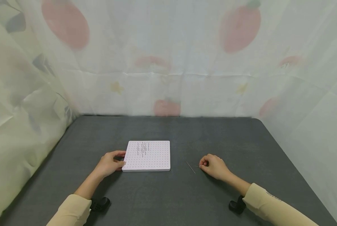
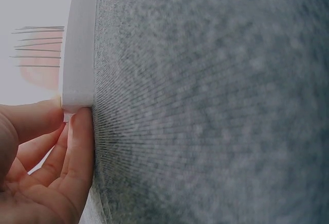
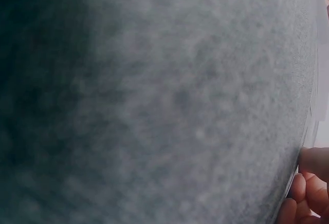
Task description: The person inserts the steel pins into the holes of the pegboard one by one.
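A white pegboard (image 1: 157, 158) with a grid of small holes lies on the dark table. My left hand (image 1: 107, 164) holds its left edge, thumb at the top rim and fingers against the side wall (image 2: 79, 54). Several thin needles (image 1: 143, 149) stand upright in holes toward the board's back left. To the right of the board, my right hand (image 1: 216, 168) is low over the table, its thumb and forefinger pinching a thin needle (image 1: 196, 166). Just left of those fingertips another needle (image 1: 190, 167) lies flat on the table. The right wrist view shows only part of the right hand (image 3: 313, 183).
The dark grey table (image 1: 213, 135) reaches back to a pale curtain (image 1: 196, 47) with fruit prints. More curtain (image 1: 18, 125) hangs along the left side. A black wrist device (image 1: 100, 204) sits under the left sleeve, and a similar one (image 1: 237, 205) is on the right wrist.
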`<state>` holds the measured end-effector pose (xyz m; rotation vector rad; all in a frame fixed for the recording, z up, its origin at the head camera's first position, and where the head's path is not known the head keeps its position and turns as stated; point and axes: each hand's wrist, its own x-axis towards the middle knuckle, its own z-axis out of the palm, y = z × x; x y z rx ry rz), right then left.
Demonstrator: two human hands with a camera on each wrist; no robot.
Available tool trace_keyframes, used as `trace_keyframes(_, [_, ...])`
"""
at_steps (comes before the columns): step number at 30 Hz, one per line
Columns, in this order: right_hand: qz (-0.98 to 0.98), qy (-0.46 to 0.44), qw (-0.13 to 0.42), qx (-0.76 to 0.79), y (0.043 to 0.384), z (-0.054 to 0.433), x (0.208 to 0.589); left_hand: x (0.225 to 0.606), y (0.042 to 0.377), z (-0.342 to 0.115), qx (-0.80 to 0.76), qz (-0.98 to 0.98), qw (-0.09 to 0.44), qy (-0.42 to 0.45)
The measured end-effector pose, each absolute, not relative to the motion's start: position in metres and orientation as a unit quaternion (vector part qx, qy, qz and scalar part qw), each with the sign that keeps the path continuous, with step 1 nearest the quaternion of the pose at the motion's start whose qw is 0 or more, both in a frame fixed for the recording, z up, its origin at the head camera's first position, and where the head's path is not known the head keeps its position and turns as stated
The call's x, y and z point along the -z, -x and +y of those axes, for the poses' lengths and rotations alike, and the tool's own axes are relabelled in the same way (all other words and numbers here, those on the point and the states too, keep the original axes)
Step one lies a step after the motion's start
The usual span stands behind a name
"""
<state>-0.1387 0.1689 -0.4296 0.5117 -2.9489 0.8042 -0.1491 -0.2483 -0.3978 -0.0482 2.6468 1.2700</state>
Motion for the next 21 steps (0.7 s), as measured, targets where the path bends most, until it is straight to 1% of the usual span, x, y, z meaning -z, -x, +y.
trace_keyframes(11, [-0.949,-0.168,0.011,-0.267,0.1376,0.1677,0.4287,0.4003,0.1488,-0.2493,-0.430,0.897,0.101,0.018])
trace_keyframes(21, [-0.941,-0.173,-0.001,-0.290,0.1432,0.1671,0.4255,0.4018,0.1500,-0.2488,-0.432,0.897,0.096,0.018])
